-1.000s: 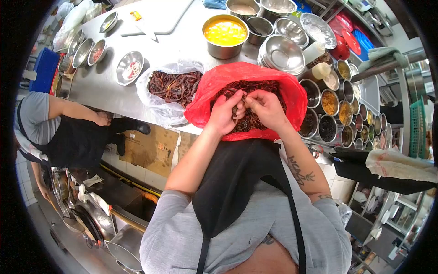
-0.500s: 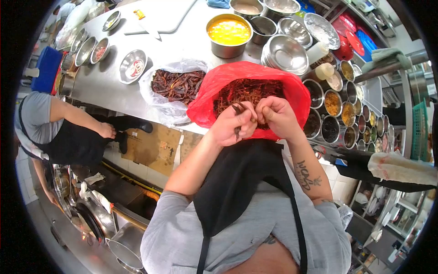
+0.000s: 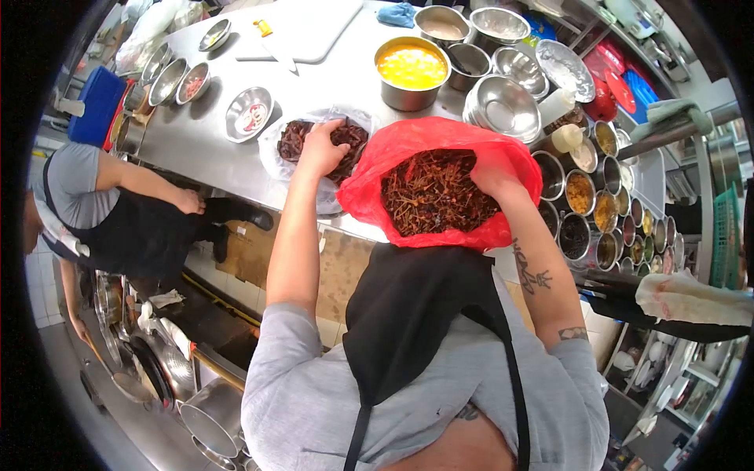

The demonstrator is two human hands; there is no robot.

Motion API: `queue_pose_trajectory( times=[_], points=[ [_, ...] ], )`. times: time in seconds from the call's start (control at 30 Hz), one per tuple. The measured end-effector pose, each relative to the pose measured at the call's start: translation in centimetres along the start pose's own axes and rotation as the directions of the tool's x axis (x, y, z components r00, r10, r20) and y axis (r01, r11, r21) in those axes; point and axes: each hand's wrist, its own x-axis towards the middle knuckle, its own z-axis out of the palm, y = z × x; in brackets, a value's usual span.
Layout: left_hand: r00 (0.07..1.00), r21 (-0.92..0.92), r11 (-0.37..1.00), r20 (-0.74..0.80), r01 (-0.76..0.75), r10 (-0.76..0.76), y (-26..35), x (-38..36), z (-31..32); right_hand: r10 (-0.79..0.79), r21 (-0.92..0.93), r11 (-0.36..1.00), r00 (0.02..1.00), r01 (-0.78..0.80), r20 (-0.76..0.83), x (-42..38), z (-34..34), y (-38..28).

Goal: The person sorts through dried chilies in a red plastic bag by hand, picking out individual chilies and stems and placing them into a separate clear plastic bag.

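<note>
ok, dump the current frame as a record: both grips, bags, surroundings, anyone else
left grip: at the dark dried chilies in the clear bag, thumb and forefinger apart
right grip: in the right side of the red bag, fingers hidden
red bag contents: reddish-brown dried bits, many stalks
beyond bags: pot of yellow liquid, white board
other person: picture left, grey sleeve, dark apron

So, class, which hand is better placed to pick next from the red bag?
Probably the right hand: it is at the red bag, while the left hand is over the clear bag.
</note>
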Motion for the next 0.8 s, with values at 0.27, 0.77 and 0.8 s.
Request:
queue_pose_trajectory(
  times=[0.27,0.77,0.8],
  points=[
    [1.0,-0.642,0.767,0.028,0.02,-0.003,12.8,-5.1,-6.8,0.014,0.233,0.973,0.999,-0.006,-0.03,-1.7,-0.3,-0.9],
    [0.842,-0.841,0.057,0.539,0.538,0.004,13.3,-8.8,6.9,-0.179,0.666,0.7,0.966,0.257,-0.185,-7.1,0.5,-4.7],
    [0.815,-0.814,-0.051,0.579,0.579,0.006,13.6,-8.9,6.6,-0.235,0.692,0.652,0.951,0.309,-0.204,-7.3,0.7,-4.7]
  ],
)
